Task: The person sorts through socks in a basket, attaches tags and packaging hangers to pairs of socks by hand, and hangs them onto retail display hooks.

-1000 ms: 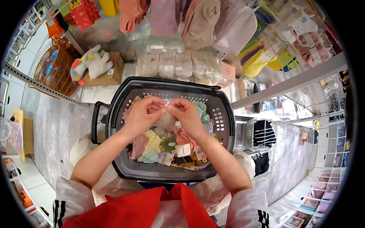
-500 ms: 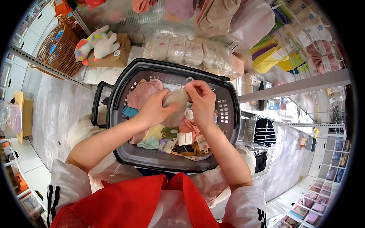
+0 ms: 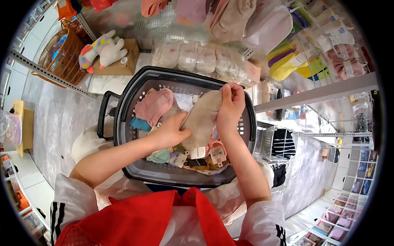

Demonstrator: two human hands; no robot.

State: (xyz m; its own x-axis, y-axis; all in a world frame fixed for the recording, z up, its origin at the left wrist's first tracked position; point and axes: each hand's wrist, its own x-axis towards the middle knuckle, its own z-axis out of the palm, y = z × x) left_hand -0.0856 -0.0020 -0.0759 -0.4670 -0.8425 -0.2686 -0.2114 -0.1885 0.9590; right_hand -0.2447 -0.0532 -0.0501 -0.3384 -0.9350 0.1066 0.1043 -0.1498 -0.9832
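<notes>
A grey plastic basket (image 3: 133, 164) with a black rim stands in front of me, holding small folded garments and paper tags. Over it I hold a beige sock (image 3: 203, 119), spread out between my hands. My left hand (image 3: 174, 130) pinches its left edge. My right hand (image 3: 230, 108) is closed on its upper right edge, near the basket's far rim. Inside the basket a pink sock (image 3: 155, 105) lies at the upper left, a teal piece (image 3: 140, 124) under it. White tags (image 3: 198, 153) and a mint-green piece (image 3: 159, 156) show at the front.
Behind the basket lie plastic-wrapped white bundles (image 3: 186, 57); socks (image 3: 234, 20) hang above them. A plush toy (image 3: 108, 51) sits on a cardboard box, beside a wicker basket (image 3: 61, 55). A metal shelf bar (image 3: 320, 92) crosses at right, above wire baskets (image 3: 269, 143).
The beige sock, bunched and small before, is now stretched out wider. My right hand has moved right and slightly up; my left hand has shifted a little downward.
</notes>
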